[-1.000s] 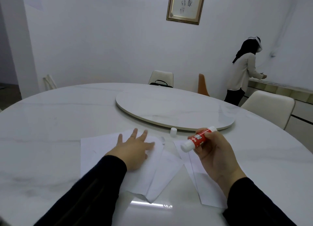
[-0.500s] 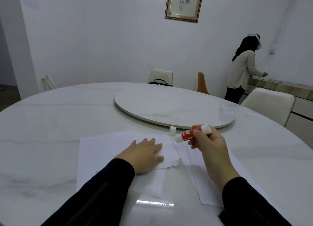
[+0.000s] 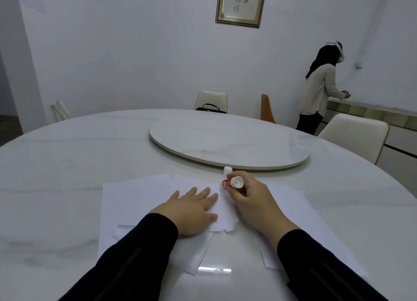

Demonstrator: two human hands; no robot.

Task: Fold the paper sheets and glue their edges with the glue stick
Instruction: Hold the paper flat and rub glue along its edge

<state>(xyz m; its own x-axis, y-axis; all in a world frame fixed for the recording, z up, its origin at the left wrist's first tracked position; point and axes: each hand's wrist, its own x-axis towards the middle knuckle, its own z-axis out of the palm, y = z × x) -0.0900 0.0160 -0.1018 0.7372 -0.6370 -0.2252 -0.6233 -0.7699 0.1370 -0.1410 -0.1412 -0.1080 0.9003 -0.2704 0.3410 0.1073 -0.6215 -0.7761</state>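
Paper sheets lie overlapping on the near part of the round marble table, in front of me. My left hand presses flat on the folded sheet, fingers straight and spread, pointing away from me. My right hand grips the red glue stick, fingers curled round its barrel; its long axis runs away from me, white base toward the camera, tip toward the sheet's far edge. The stick's small white cap stands just beyond.
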